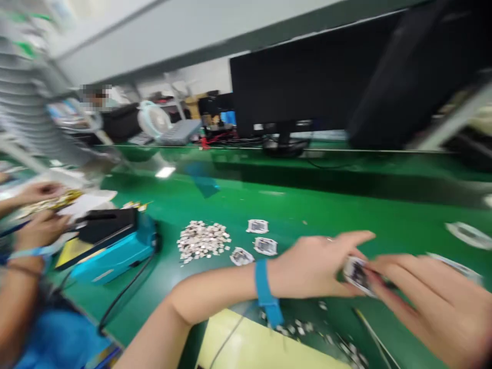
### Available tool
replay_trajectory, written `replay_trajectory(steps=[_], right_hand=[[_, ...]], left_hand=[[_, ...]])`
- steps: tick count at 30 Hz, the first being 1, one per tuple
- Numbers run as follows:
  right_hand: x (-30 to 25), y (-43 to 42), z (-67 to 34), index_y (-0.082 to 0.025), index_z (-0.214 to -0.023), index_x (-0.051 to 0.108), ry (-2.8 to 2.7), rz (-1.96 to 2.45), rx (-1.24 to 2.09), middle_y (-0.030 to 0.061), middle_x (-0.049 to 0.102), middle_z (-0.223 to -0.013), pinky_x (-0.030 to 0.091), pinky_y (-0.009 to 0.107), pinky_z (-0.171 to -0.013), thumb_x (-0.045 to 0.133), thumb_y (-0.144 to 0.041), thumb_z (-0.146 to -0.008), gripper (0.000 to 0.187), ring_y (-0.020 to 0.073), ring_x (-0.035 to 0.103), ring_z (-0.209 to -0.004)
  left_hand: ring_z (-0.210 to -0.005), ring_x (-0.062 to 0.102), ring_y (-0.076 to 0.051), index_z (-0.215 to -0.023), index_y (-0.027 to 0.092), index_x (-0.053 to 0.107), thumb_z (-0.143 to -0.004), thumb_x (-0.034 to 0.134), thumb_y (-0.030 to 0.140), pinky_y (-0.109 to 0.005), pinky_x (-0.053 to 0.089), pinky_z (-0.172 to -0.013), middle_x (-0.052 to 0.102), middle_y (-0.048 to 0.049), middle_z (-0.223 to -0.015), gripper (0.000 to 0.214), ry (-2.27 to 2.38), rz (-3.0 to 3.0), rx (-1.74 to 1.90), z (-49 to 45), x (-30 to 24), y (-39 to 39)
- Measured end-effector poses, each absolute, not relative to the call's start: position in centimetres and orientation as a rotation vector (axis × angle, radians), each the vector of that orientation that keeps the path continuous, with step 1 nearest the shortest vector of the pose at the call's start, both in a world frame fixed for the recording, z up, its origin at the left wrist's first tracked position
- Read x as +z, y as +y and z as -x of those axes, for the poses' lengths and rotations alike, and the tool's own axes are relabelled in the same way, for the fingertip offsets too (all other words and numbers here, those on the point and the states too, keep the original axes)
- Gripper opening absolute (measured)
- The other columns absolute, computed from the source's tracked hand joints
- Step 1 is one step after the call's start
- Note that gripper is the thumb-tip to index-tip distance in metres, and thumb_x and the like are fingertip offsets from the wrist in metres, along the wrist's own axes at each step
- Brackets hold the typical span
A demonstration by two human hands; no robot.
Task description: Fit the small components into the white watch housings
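Note:
My left hand (319,266), with a blue wrist strap (264,287), reaches to the right over the green bench (307,205). Its fingers pinch a small white-rimmed dark part (357,274). My right hand (430,302) meets it from the right, its fingers closed on the same part. Both hands are blurred by motion. A heap of tiny silvery pieces (203,240) lies to the left of my hands, with three more white-rimmed parts (261,241) beside it.
A blue and black device (111,246) with a cable sits at the left. A co-worker's hands (38,210) work at the far left. Black monitors (303,82) stand behind. More small pieces (330,341) and a yellow pad (253,348) lie near me.

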State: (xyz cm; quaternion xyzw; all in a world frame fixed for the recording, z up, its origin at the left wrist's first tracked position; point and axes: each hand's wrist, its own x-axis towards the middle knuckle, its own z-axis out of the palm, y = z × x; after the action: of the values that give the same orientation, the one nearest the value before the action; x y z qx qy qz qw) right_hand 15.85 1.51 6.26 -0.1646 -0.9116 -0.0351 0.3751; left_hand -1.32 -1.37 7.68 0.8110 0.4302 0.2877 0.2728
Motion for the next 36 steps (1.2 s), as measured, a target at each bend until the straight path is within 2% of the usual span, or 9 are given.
replay_trajectory(steps=[2, 6, 10, 15, 24, 27, 32, 34, 36], right_hand=[[7.6, 0.6, -16.1, -0.014, -0.076, 0.054, -2.468, 0.554, -0.334, 0.0088, 0.053, -0.073, 0.037, 0.036, -0.055, 0.033, -0.022, -0.090, 0.026, 0.0214, 0.049, -0.067], [8.9, -0.4, -15.2, -0.013, -0.083, 0.052, -2.362, 0.622, -0.179, 0.0050, 0.056, -0.079, 0.043, 0.030, -0.060, 0.049, -0.010, -0.083, 0.004, 0.0147, 0.050, -0.069], [9.0, -1.5, -15.2, -0.011, -0.098, 0.052, -2.283, 0.663, -0.069, 0.0073, 0.057, -0.091, 0.044, 0.027, -0.063, 0.045, 0.000, -0.082, 0.021, 0.0130, 0.052, -0.075], [9.2, -2.0, -15.4, -0.008, -0.090, 0.055, -2.225, 0.670, -0.146, 0.0090, 0.059, -0.090, 0.044, 0.028, -0.065, 0.049, 0.004, -0.078, 0.018, 0.0140, 0.053, -0.077], [8.4, -1.7, -15.0, -0.018, -0.079, 0.057, -1.924, 0.734, 0.495, 0.0010, 0.055, -0.084, 0.047, 0.021, -0.062, 0.058, -0.003, -0.076, 0.016, 0.0096, 0.054, -0.079], [8.5, -1.6, -15.4, -0.016, -0.079, 0.056, -2.043, 0.697, 0.295, 0.0035, 0.056, -0.085, 0.046, 0.026, -0.061, 0.060, -0.005, -0.075, 0.013, 0.0117, 0.054, -0.076], [9.8, -1.7, -16.4, -0.013, -0.081, 0.058, -2.335, 0.597, -0.455, 0.0071, 0.062, -0.083, 0.037, 0.028, -0.049, 0.063, -0.007, -0.072, 0.012, 0.0127, 0.046, -0.061], [10.4, -1.8, -16.7, -0.013, -0.076, 0.058, -2.436, 0.587, -0.515, 0.0061, 0.062, -0.079, 0.036, 0.028, -0.048, 0.060, -0.010, -0.076, 0.003, 0.0128, 0.043, -0.059], [10.7, -1.9, -16.9, -0.013, -0.070, 0.057, -2.475, 0.600, -0.490, 0.0050, 0.061, -0.073, 0.035, 0.027, -0.049, 0.057, -0.012, -0.078, 0.008, 0.0126, 0.041, -0.058]], left_hand=[[-0.093, 0.062, -0.020, -0.129, 0.016, 0.030, -0.065, 0.069, 0.016, -0.029, 0.050, -0.082, 0.062, -0.0062, -0.108, 0.075, 1.140, -2.121, 0.834, 1.8, 8.1, -1.5], [-0.089, 0.062, -0.019, -0.126, 0.017, 0.034, -0.062, 0.070, 0.013, -0.030, 0.050, -0.081, 0.064, -0.0037, -0.103, 0.073, 1.158, -2.071, 0.884, 2.1, 9.0, -2.3], [-0.088, 0.061, -0.018, -0.123, 0.022, 0.034, -0.063, 0.070, 0.013, -0.032, 0.050, -0.079, 0.064, -0.0005, -0.102, 0.071, 1.241, -2.088, 0.907, 1.4, 9.3, -3.2], [-0.092, 0.060, -0.017, -0.122, 0.023, 0.033, -0.064, 0.070, 0.012, -0.030, 0.050, -0.082, 0.064, 0.0016, -0.100, 0.070, 1.261, -2.144, 1.060, 1.0, 9.4, -3.8], [-0.092, 0.060, -0.012, -0.120, 0.020, 0.037, -0.065, 0.071, 0.014, -0.023, 0.048, -0.085, 0.064, 0.0028, -0.100, 0.065, 1.194, -2.114, 1.130, 1.3, 9.7, -4.5], [-0.092, 0.061, -0.013, -0.118, 0.021, 0.038, -0.067, 0.069, 0.015, -0.024, 0.049, -0.085, 0.065, 0.0033, -0.099, 0.060, 1.204, -2.072, 1.135, 1.2, 9.4, -4.5], [-0.090, 0.060, -0.014, -0.118, 0.024, 0.039, -0.066, 0.070, 0.016, -0.027, 0.050, -0.082, 0.064, 0.0032, -0.097, 0.061, 1.202, -2.015, 1.096, 1.0, 9.1, -4.5], [-0.086, 0.061, -0.014, -0.117, 0.024, 0.040, -0.065, 0.071, 0.017, -0.026, 0.051, -0.079, 0.064, 0.0033, -0.095, 0.060, 1.181, -1.972, 1.073, 1.0, 9.0, -4.4], [-0.082, 0.061, -0.013, -0.116, 0.024, 0.041, -0.064, 0.071, 0.016, -0.025, 0.051, -0.077, 0.064, 0.0032, -0.095, 0.060, 1.142, -1.933, 1.050, 1.0, 8.9, -4.3]])
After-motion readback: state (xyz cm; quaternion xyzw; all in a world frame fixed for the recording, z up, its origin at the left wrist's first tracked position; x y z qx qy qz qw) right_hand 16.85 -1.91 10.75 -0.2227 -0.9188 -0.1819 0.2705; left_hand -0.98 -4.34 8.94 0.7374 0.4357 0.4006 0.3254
